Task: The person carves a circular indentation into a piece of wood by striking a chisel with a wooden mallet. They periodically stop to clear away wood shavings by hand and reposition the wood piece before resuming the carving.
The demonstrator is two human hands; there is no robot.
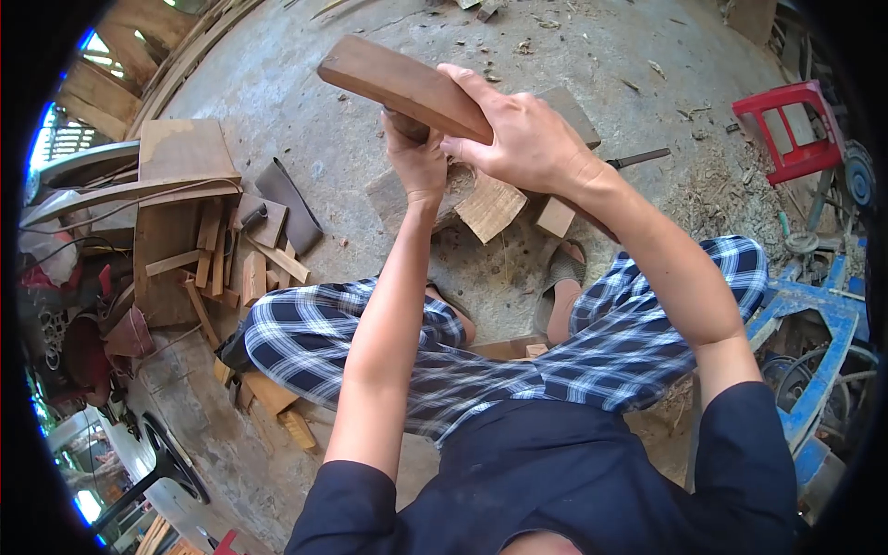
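My right hand (532,134) is closed round one end of a long, squared wooden block (402,83), which points to the upper left. Just beneath that block, my left hand (416,166) wraps round a round wooden tool handle (405,126). Whatever is at the handle's lower end is hidden by the hand. Below both hands, a curved, pale-faced piece of wood (490,208) lies on the floor. A smaller wood block (555,218) sits to its right, and a dark flat metal tool (643,157) lies beyond my right wrist.
Wood offcuts (254,277) are piled at the left beside a large wooden panel (180,166). A red plastic stool (791,129) stands at the upper right, near a blue metal frame (809,324). Sawdust and shavings (731,203) cover the concrete floor (305,92) at the right.
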